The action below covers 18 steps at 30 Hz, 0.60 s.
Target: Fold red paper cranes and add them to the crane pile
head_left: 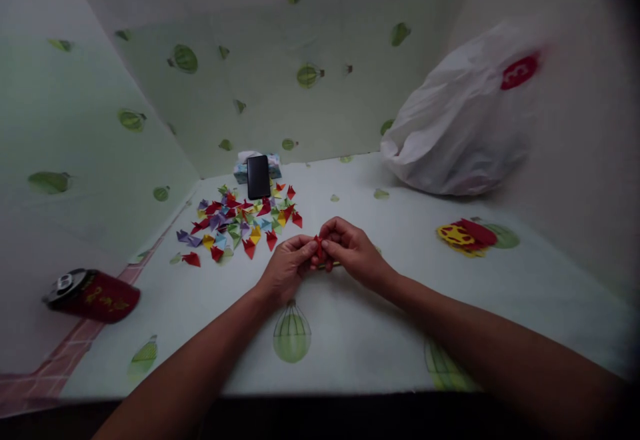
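Nearer the person than the black smartphone (259,177) and to its right, a small red folded paper (319,247) is gripped between the fingertips of the left hand (294,260) and the right hand (350,251), thumbs closed in from either side. Its long axis seems to point roughly toward the phone's side of the table, though fingers hide much; neither hand is clearly nearer. Origami cranes (234,232) spread just before the phone.

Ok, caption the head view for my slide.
Left hand and right hand pinch red folded paper near colourful origami cranes.
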### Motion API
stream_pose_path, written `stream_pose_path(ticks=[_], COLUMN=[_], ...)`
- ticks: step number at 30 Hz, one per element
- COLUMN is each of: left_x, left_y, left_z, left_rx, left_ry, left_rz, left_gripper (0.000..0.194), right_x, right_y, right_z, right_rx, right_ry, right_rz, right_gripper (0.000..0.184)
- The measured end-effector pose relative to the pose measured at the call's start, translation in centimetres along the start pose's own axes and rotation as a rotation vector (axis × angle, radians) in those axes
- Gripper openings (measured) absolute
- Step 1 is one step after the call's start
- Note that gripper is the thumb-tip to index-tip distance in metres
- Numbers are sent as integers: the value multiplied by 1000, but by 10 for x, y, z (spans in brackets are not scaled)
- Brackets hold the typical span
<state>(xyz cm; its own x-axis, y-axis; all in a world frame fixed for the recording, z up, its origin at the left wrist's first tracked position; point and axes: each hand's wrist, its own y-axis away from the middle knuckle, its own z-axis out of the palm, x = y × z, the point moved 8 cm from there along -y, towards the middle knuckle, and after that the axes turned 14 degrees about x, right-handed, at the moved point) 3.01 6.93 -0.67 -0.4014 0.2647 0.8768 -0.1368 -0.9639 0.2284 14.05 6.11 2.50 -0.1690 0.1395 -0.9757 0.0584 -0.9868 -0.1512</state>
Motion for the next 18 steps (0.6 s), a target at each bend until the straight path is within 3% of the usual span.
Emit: stream_pose_path(ticks=[4,13,18], left_x=[3,9,15], left_y=[4,7,8], left_z=[3,2,0], left_rx=[9,48,67], left_ry=[11,-60,-161], left_rz=[33,114,209], left_gripper=[29,28,27], right_x=[-2,1,2], right_y=[0,-1,-2], right_z=[-2,0,-6], right_rx=[23,-4,53], right_ry=[71,39,124], right_rz=[-75,-36,-65], right_gripper=[10,13,14])
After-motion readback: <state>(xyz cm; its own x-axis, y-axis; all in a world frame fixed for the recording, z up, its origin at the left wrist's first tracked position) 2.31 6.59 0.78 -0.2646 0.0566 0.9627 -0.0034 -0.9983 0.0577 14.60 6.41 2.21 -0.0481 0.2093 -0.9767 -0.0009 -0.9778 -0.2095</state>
